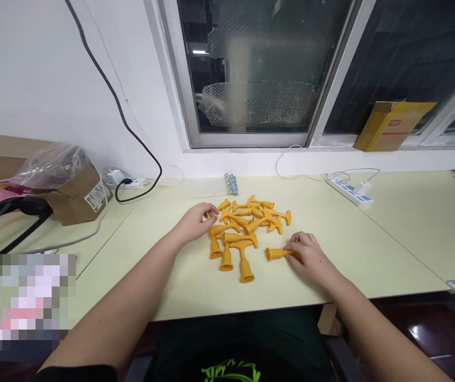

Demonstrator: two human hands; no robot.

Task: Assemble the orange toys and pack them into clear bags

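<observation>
A loose pile of yellow plastic T-handled pieces (247, 216) lies on the table, each with a ribbed shaft and a flared, cup-like end. At the pile's left edge is my left hand (193, 222), its fingers curled in a pinch with a bit of yellow plastic showing between them. To the right of the pile, my right hand (309, 255) grips one yellow T-handled piece (276, 254) by its handle end. That piece lies low over the tabletop, its flared end pointing left. Another piece (245, 265) lies nearest me, flared end toward the table edge.
Small colourful packets (231, 184) in clear plastic lie behind the pile. Power strips (350, 192) sit at back right and back left, with a black cable (121, 109) hanging down. An opened cardboard box (78, 193) stands left. A yellow carton (394, 126) leans against the window.
</observation>
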